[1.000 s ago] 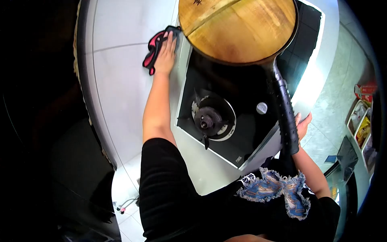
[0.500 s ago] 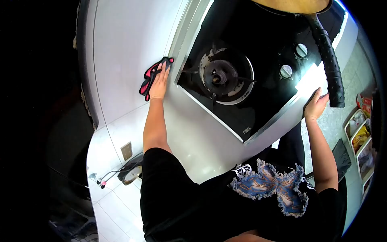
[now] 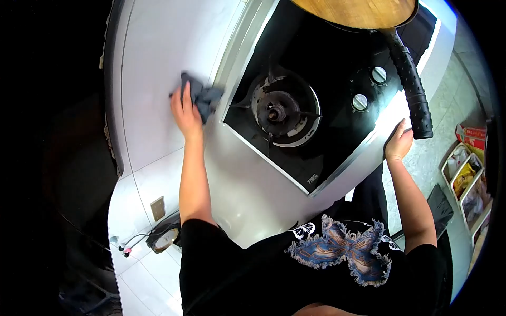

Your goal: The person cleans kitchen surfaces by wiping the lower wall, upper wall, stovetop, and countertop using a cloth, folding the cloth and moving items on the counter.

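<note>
On the pale tiled wall left of the stove, my left hand point(image 3: 187, 113) is closed on a dark grey cloth point(image 3: 199, 97), which is bunched and blurred by motion. The black glass gas stove point(image 3: 337, 142) lies to the right of the cloth, with its bare burner point(image 3: 275, 113) between my hands. My right hand point(image 3: 399, 143) grips the front edge of the counter point(image 3: 363, 169), just below the black pan handle point(image 3: 414, 89); some of its fingers are hidden. The handle belongs to a pan with a round wooden lid or board point(image 3: 363, 11) over it.
Two silver knobs point(image 3: 360, 102) sit near the stove's front edge. A wall socket point(image 3: 157, 208) and a dark device with cables point(image 3: 164, 240) are at lower left. At right stands a white rack point(image 3: 457, 184) holding bags, with a red box point(image 3: 470, 138) behind it.
My left hand has shifted left, and the cloth, flat with a red and black side showing before, is now bunched and shows dark grey. My right hand stays at the counter edge.
</note>
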`<state>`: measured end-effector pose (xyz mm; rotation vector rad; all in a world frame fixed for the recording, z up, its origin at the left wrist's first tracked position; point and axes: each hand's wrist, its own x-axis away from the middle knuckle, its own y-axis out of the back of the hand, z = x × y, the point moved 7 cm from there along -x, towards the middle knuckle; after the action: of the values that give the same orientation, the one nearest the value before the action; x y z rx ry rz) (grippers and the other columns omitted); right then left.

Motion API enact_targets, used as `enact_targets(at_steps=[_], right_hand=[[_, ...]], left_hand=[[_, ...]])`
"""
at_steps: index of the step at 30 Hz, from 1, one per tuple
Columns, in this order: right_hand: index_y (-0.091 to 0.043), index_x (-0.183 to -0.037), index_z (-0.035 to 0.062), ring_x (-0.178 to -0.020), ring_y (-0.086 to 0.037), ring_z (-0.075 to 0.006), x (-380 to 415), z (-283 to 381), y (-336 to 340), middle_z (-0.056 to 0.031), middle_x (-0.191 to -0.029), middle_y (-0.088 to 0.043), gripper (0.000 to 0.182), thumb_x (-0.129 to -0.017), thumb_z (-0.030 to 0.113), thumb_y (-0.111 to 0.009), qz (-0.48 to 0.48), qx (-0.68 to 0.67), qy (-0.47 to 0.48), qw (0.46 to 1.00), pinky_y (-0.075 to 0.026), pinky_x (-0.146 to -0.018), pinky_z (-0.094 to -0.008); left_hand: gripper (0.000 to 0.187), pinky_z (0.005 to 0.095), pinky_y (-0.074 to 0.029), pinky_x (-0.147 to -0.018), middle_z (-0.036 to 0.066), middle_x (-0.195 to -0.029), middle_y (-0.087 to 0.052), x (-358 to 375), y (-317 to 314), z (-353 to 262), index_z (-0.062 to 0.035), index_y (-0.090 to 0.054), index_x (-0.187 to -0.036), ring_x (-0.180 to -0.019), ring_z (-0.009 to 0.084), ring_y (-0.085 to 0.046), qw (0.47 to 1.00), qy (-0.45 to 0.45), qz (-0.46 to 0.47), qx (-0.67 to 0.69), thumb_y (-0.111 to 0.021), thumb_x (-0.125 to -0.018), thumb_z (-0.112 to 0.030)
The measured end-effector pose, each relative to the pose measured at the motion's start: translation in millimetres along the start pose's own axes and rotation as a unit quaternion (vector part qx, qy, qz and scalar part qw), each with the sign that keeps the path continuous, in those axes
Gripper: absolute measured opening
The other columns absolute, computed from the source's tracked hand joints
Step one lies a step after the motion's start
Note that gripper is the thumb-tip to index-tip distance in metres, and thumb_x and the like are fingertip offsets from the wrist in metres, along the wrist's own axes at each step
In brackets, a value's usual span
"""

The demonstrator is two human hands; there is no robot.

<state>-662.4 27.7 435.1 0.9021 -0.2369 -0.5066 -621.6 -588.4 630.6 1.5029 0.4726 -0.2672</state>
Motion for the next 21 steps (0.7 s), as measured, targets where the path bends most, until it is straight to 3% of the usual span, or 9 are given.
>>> enact_targets(at_steps=[5,7,8,9,11,12,15,19,21], right_hand=[[-0.070,-0.097,-0.0077,-0.091,-0.066,-0.0515,5.6,-11.0,-9.3,-0.0338,-0.093,-0.069,0.086,-0.104,0.068,-0.030,0.010,-0.015,-0.007,1.000,-0.050,-0.079,-0.0562],[-0.072,-0.106,-0.0044,-0.099,-0.067,-0.0497,9.1,-24.7,-19.5,-0.0322,-0.102,-0.070,0.089,-0.103,0.071,-0.025,0.018,0.000,0.013,1.000,-0.050,-0.087,-0.0546],[-0.069,-0.114,-0.0031,-0.104,-0.066,-0.0482,11.3,-33.3,-25.5,-0.0317,-0.107,-0.069,0.088,-0.103,0.072,-0.024,0.029,0.002,0.016,0.999,-0.050,-0.091,-0.0531],[-0.066,-0.122,-0.0017,-0.110,-0.064,-0.0468,14.9,-44.0,-32.5,-0.0312,-0.113,-0.068,0.088,-0.102,0.073,-0.023,0.055,0.004,0.005,0.998,-0.049,-0.095,-0.0517],[-0.061,-0.138,0.0010,-0.121,-0.062,-0.0440,23.8,-58.4,-44.3,-0.0303,-0.124,-0.066,0.091,-0.101,0.074,-0.020,0.104,0.007,-0.011,0.994,-0.047,-0.103,-0.0487],[-0.061,-0.136,0.0007,-0.120,-0.063,-0.0443,25.6,-61.4,-45.7,-0.0303,-0.123,-0.067,0.091,-0.101,0.074,-0.020,0.106,0.002,-0.005,0.994,-0.047,-0.102,-0.0490],[-0.063,-0.133,-0.0001,-0.117,-0.063,-0.0452,26.9,-51.4,-40.6,-0.0303,-0.121,-0.068,0.091,-0.101,0.074,-0.020,0.094,-0.003,0.012,0.996,-0.048,-0.100,-0.0497],[-0.065,-0.128,-0.0011,-0.113,-0.064,-0.0464,25.9,-46.5,-38.1,-0.0304,-0.117,-0.069,0.091,-0.101,0.074,-0.021,0.086,-0.009,0.019,0.996,-0.049,-0.097,-0.0507],[-0.066,-0.125,-0.0016,-0.112,-0.064,-0.0470,25.5,-44.8,-36.3,-0.0304,-0.115,-0.069,0.091,-0.101,0.074,-0.021,0.078,-0.009,0.023,0.997,-0.049,-0.096,-0.0512]], left_hand=[[0.074,0.0498,-0.038,-0.114,0.017,-0.140,-0.057,-152.7,-52.2,-101.4,-0.0184,-0.061,-0.143,-0.131,0.0390,-0.051,0.977,-0.179,-0.075,0.087,-0.058,-0.074,0.008],[0.058,0.0457,-0.042,-0.112,0.013,-0.143,-0.059,-195.6,-100.1,-140.5,-0.0235,-0.060,-0.143,-0.134,0.0374,-0.052,0.972,-0.220,-0.047,0.070,-0.067,-0.087,-0.008],[0.067,0.0490,-0.031,-0.122,0.016,-0.157,-0.044,-212.5,-138.9,-152.0,-0.0114,-0.050,-0.148,-0.148,0.0369,-0.036,0.981,-0.165,0.090,0.035,-0.070,-0.085,-0.011],[0.066,0.0474,-0.035,-0.120,0.018,-0.153,-0.047,-220.0,-167.4,-168.3,-0.0099,-0.051,-0.147,-0.143,0.0396,-0.042,0.977,-0.191,0.084,0.047,-0.067,-0.084,-0.001],[0.056,0.0479,-0.042,-0.112,0.025,-0.144,-0.054,-231.1,-189.9,-204.5,-0.0071,-0.054,-0.143,-0.133,0.0422,-0.051,0.961,-0.167,0.088,0.201,-0.066,-0.088,-0.008],[0.050,0.0480,-0.044,-0.108,0.028,-0.139,-0.057,-238.9,-187.7,-225.1,-0.0056,-0.057,-0.139,-0.129,0.0434,-0.054,0.927,-0.117,0.112,0.338,-0.065,-0.091,-0.013],[0.042,0.0489,-0.048,-0.099,0.026,-0.128,-0.065,-244.2,-235.4,-220.9,-0.0053,-0.067,-0.126,-0.121,0.0440,-0.059,0.955,-0.086,0.200,0.204,-0.056,-0.097,-0.033],[0.039,0.0487,-0.049,-0.099,0.024,-0.126,-0.067,-234.9,-233.7,-210.8,-0.0075,-0.066,-0.129,-0.118,0.0426,-0.061,0.956,-0.018,0.226,0.189,-0.056,-0.097,-0.029],[0.042,0.0485,-0.044,-0.105,0.024,-0.135,-0.061,-213.6,-216.4,-200.7,-0.0107,-0.061,-0.137,-0.129,0.0416,-0.054,0.940,-0.096,0.191,0.267,-0.054,-0.099,-0.028]])
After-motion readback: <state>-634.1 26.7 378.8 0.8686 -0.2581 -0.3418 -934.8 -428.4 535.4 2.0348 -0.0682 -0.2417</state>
